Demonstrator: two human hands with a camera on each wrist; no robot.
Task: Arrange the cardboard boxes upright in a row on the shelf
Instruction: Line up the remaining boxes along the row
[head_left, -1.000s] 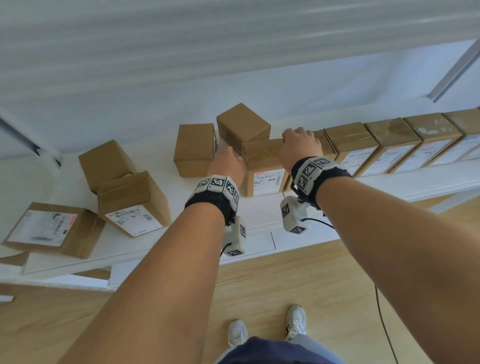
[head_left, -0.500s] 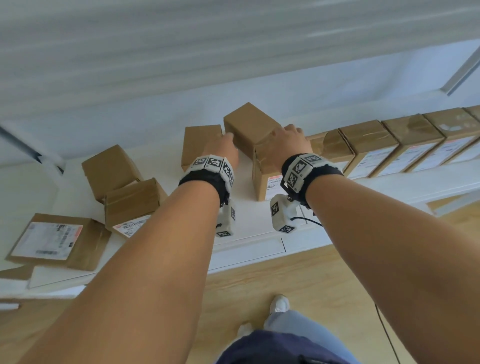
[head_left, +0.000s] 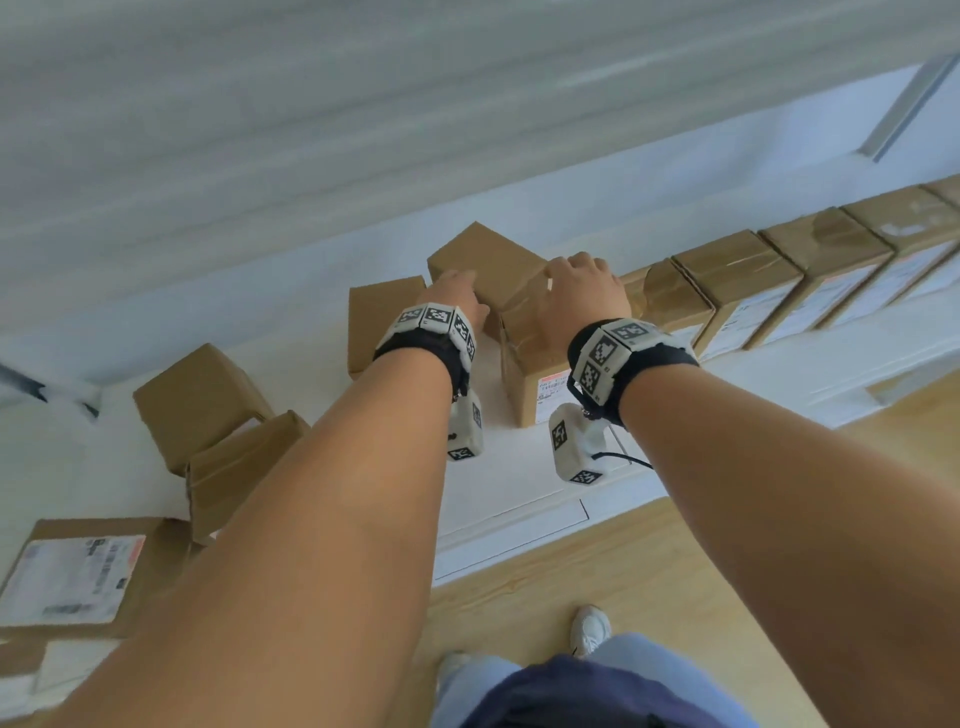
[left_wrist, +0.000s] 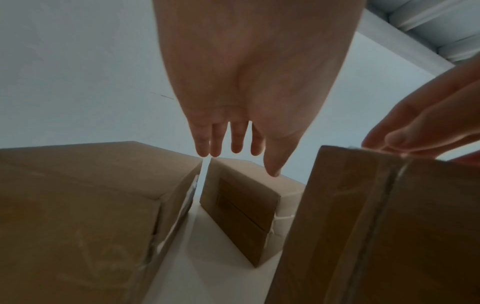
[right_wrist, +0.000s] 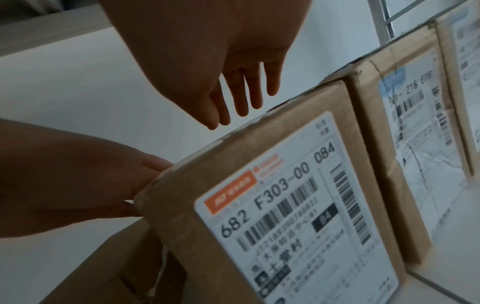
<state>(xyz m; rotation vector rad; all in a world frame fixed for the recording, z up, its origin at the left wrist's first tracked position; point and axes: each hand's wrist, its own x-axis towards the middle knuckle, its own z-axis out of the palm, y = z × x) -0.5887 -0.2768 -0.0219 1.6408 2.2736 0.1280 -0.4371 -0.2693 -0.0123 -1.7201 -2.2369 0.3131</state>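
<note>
Presently, the labelled box is steadied by open right hand and left hand, fingers straight; released crooked, toppling off the shelf front edge is risked.

Both my forearms reach forward and up, side by side, each banded at the wrist. My left hand is stretched flat, fingers straight and close together (the thumb angled a little apart). My right hand arches palm down, its fingers straight and loosely spread, gripping nothing.
</note>
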